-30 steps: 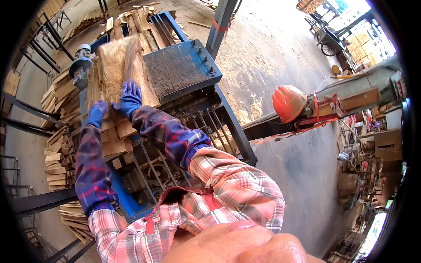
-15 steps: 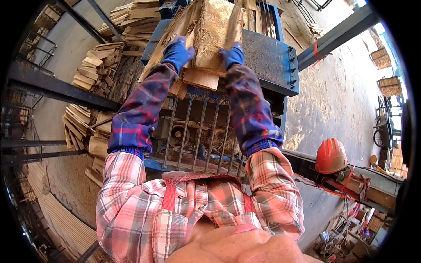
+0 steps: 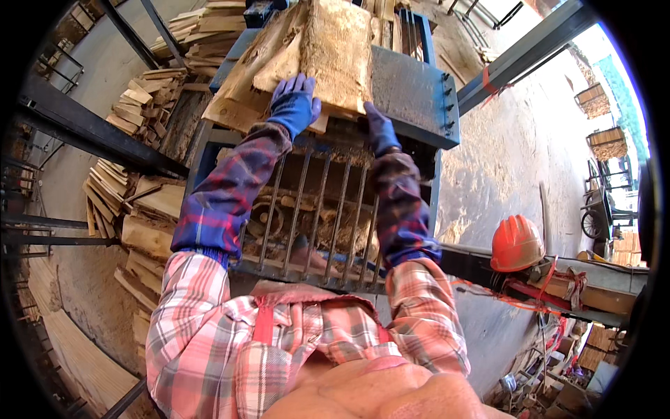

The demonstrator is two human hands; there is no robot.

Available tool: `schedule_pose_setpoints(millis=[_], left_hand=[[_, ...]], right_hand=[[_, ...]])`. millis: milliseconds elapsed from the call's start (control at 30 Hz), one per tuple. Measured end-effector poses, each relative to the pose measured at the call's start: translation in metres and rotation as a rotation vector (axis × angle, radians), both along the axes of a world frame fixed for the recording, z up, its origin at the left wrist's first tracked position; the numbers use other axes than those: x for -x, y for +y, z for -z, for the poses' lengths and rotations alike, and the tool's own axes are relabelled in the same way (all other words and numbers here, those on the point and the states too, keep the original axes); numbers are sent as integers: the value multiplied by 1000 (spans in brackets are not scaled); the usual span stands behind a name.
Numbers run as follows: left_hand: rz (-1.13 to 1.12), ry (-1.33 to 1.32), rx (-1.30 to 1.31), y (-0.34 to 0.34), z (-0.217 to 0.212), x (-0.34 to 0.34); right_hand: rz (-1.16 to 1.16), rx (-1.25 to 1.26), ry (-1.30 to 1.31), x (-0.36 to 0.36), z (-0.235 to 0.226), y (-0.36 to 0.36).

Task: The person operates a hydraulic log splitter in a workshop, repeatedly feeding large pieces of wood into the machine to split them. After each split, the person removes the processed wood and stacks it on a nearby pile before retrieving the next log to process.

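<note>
Rough bark-edged wooden boards lie stacked at the top middle on a blue machine. My left hand, in a blue glove, rests open against the near end of a pale wood slab, its fingers spread. My right hand, also gloved in blue, is at the near right corner of the wide top board. Its foremost finger is stretched toward that corner, and the others are partly hidden. Below both hands are the metal bars of a grate.
Split wood is piled on the left, with more boards nearer me. A dark steel beam crosses there. On the right, a red hard hat sits on a rail. A grey post slants at the upper right.
Both hands have drawn slightly apart from their earlier hold along the boards. My left hand has flattened with fingers spread; my right has slipped down to the board's near corner. The view has shifted slightly.
</note>
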State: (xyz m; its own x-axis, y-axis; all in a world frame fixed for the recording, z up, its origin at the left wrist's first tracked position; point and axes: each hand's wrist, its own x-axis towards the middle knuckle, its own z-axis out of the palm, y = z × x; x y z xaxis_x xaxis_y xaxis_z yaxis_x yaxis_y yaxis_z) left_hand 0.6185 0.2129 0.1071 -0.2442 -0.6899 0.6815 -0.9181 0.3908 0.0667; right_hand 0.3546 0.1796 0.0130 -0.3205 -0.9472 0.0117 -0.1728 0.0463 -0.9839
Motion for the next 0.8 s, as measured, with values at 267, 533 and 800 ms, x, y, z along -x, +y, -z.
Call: schedule_pose_setpoints(millis=[267, 533, 800], left_hand=[[236, 412, -348, 80, 1, 29], [816, 1308, -1385, 154, 139, 55], [533, 641, -896, 263, 31, 52]], right_hand=[[-68, -162, -657, 33, -10, 117], [-103, -218, -709, 21, 28, 419], [26, 862, 1322, 70, -138, 382]])
